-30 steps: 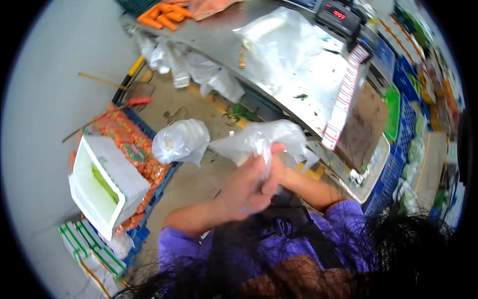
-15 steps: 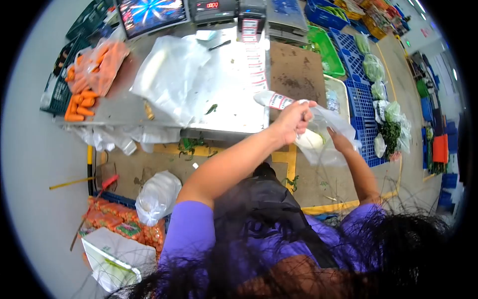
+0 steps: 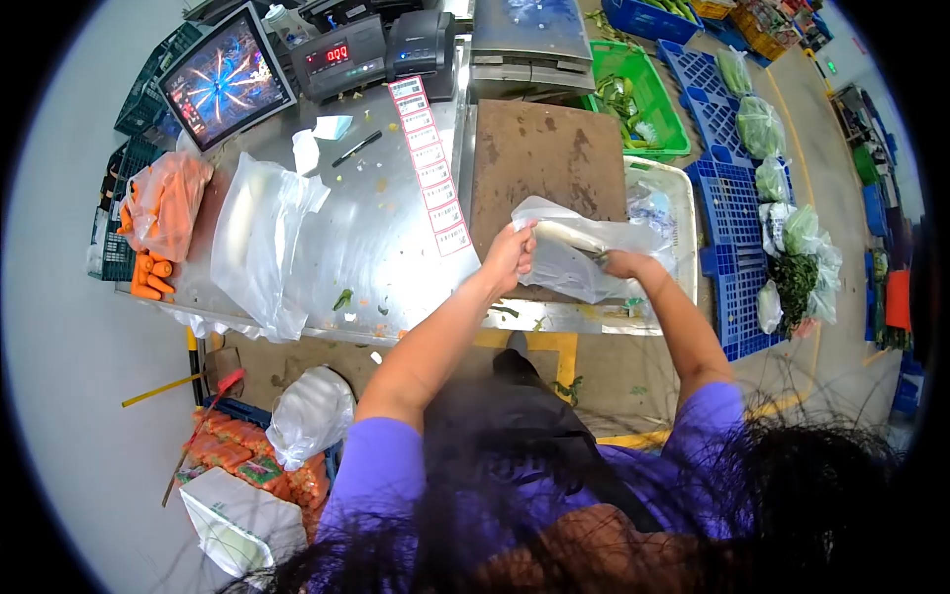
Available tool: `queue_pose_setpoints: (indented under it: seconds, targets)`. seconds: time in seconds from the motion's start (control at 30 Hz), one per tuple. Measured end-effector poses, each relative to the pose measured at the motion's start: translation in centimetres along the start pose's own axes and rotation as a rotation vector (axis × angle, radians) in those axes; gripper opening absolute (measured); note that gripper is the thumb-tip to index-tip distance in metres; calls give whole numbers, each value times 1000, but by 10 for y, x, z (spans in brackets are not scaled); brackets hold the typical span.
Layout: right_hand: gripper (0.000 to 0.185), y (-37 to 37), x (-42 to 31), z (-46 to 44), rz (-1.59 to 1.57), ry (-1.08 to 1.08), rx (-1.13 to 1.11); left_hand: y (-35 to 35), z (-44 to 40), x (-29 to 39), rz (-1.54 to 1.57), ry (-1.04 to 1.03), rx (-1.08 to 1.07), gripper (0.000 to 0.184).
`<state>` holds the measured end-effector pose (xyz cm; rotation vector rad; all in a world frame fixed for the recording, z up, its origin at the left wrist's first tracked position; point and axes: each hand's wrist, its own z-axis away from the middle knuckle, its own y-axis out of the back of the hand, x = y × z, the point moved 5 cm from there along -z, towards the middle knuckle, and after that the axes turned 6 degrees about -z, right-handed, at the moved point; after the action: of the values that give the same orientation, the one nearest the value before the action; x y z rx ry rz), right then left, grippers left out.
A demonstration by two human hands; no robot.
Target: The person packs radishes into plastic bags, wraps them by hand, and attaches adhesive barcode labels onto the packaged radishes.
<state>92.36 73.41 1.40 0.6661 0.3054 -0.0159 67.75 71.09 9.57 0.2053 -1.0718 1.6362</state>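
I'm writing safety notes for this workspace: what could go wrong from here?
The translucent bag between the left hand and the right hand could tear or let the long white vegetable slip out. The label strip, lying close to the left hand, might get snagged. Leaf scraps on the floor could make footing slippery.

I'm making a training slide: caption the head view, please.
Left hand and right hand handle a translucent bag holding a pale vegetable.

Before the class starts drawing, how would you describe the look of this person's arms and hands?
The left sleeve and right sleeve are short, in matching purple. The left hand and right hand are bare: no gloves, watch or bracelet shows.
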Motion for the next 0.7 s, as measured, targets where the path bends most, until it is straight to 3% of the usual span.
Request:
queue_pose_setpoints:
  seconds: [0.1, 0.17, 0.27, 0.37, 0.5, 0.7]
  targets:
    - [54, -17, -50, 6, -69, 382, 142, -1, -19, -7, -62, 2, 47, 24]
    - [46, -3, -97, 47, -187, 372, 181, 1, -32, -13, -94, -21, 11, 24]
    - [38, 5, -122, 84, -289, 482, 440, 3, -39, -18, -119, -32, -8, 24]
    - [33, 12, -126, 112, -357, 446, 647, 5, -39, -15, -148, -66, -12, 22]
    - [27, 20, -128, 144, -203, 386, 1028, 12, -30, -11, -270, -100, 35, 21]
    - [21, 26, -136, 165, -105, 292, 1246, 27, -24, -7, -495, -155, 89, 28]
